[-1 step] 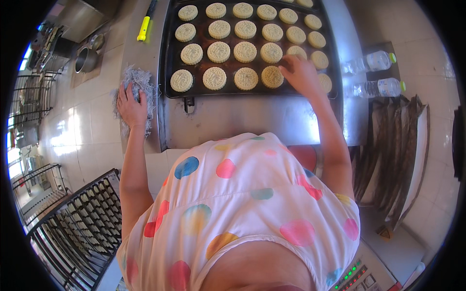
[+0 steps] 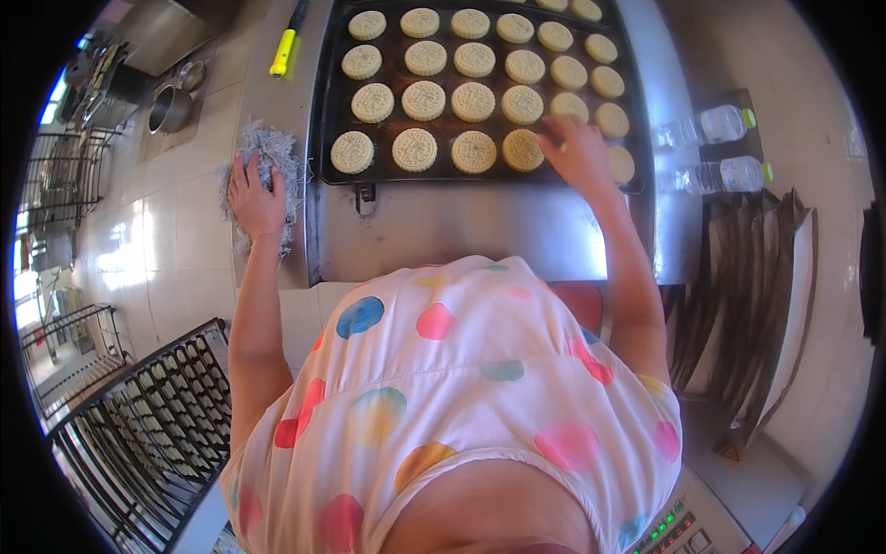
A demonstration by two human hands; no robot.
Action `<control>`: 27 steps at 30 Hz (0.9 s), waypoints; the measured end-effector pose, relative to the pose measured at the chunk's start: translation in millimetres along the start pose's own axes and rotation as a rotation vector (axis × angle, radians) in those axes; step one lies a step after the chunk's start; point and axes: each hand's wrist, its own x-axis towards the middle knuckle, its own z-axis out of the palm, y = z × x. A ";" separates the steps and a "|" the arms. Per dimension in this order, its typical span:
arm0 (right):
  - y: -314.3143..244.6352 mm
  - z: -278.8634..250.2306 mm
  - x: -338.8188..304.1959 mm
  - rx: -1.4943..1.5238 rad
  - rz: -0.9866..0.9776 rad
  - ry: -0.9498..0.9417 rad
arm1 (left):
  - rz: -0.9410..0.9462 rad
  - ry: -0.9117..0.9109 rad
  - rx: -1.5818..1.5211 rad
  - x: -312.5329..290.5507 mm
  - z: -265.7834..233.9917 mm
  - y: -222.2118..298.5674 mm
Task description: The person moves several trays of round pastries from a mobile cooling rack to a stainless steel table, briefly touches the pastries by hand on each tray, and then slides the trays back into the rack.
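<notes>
My left hand (image 2: 257, 196) lies spread on a shaggy grey rag (image 2: 268, 143) at the left edge of the metal counter. My right hand (image 2: 583, 159) is over the near right part of a black baking tray (image 2: 443, 183), its thumb and fingers apart. Rows of round pale mooncakes (image 2: 473, 152) with fluted edges and stamped tops sit on the tray. The thumb is close beside a browner mooncake (image 2: 522, 150) in the near row. Whatever lies under my right palm is hidden; another mooncake (image 2: 621, 164) shows just right of my wrist.
A yellow-handled tool (image 2: 283, 54) lies left of the tray. Two clear bottles with green caps (image 2: 729, 125) lie at the right, above a row of brown-stained sheets (image 2: 738, 305). At lower left stands a rack of slotted trays (image 2: 157, 415). A control panel (image 2: 683, 526) shows at lower right.
My right hand has moved slightly right and down relative to the mooncakes. The whole view has shifted a little. My left hand stays on the rag.
</notes>
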 end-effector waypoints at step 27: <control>-70.5 33.4 -160.3 0.650 0.345 -0.237 | -0.037 0.020 -0.486 -22.3 -38.7 18.1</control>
